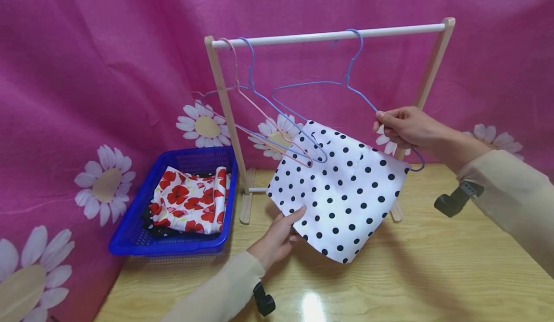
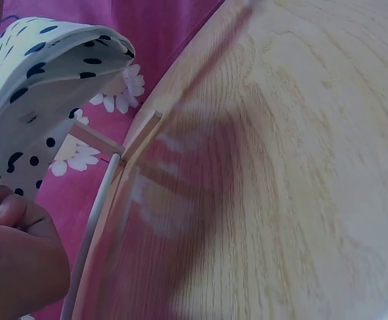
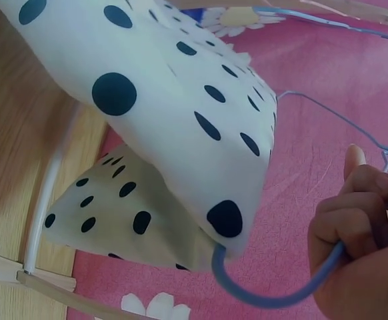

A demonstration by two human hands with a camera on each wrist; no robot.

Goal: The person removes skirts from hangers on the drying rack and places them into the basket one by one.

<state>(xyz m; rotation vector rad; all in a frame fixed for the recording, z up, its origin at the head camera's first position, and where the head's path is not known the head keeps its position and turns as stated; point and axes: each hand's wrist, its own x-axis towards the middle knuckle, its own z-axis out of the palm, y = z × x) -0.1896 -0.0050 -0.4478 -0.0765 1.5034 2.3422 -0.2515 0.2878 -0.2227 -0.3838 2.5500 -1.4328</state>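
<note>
A white cloth with black polka dots [image 1: 342,192] hangs folded over the lower bar of a blue hanger [image 1: 318,82], whose hook sits on the rack's rod. My right hand [image 1: 404,125] grips this hanger's right shoulder; in the right wrist view its fingers [image 3: 344,227] curl round the blue wire beside the cloth. At the cloth's lower left edge, my left hand [image 1: 279,238] pinches the fabric, thumb in front and fingers partly hidden behind. The left wrist view shows the cloth [image 2: 41,73] doubled, with a gap between its layers.
A small rack with a white rod [image 1: 303,38] and wooden legs stands on the wooden table [image 1: 454,245]. A pink hanger [image 1: 255,105] and another blue hanger [image 1: 277,108] hang at its left. The blue basket [image 1: 169,250] holds a red-flowered cloth [image 1: 186,199] and dark dotted fabric.
</note>
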